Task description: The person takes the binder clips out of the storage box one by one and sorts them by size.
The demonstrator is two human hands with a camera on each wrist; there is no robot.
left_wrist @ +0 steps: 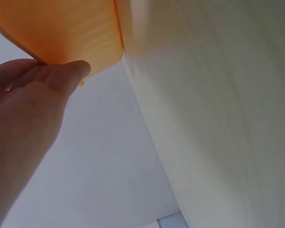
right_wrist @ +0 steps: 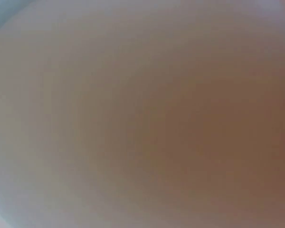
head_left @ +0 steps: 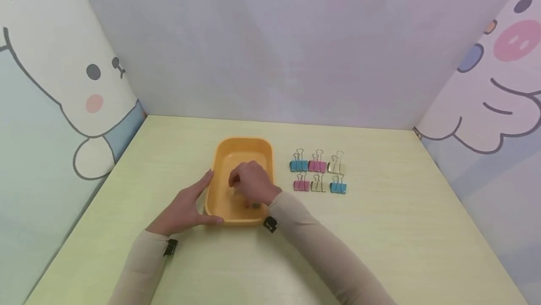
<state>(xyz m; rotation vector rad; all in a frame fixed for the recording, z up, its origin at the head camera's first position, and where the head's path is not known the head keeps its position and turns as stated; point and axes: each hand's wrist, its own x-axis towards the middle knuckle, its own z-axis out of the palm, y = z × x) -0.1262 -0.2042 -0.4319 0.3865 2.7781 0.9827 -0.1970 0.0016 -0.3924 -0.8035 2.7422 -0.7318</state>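
My left hand [head_left: 183,208] grips the orange tray [head_left: 243,143] at its near left corner. The fingers reach along the left wall and the thumb lies at the front edge. In the left wrist view, my left thumb lies against the outer wall. Inside the tray, my right hand [head_left: 252,183] bends down with curled fingers; I cannot tell whether they hold anything. Small things, one dark [head_left: 255,205] and one reddish [head_left: 247,205], show on the tray floor below that hand, partly hidden. The right wrist view is a brown blur.
Right of the tray stand two rows of binder clips: blue [head_left: 299,166], pink [head_left: 317,166] and pale yellow [head_left: 336,168] at the back; pink [head_left: 302,185], pale yellow [head_left: 319,186] and blue [head_left: 338,187] in front. Printed panels [head_left: 270,46] border the pale tabletop [head_left: 401,230].
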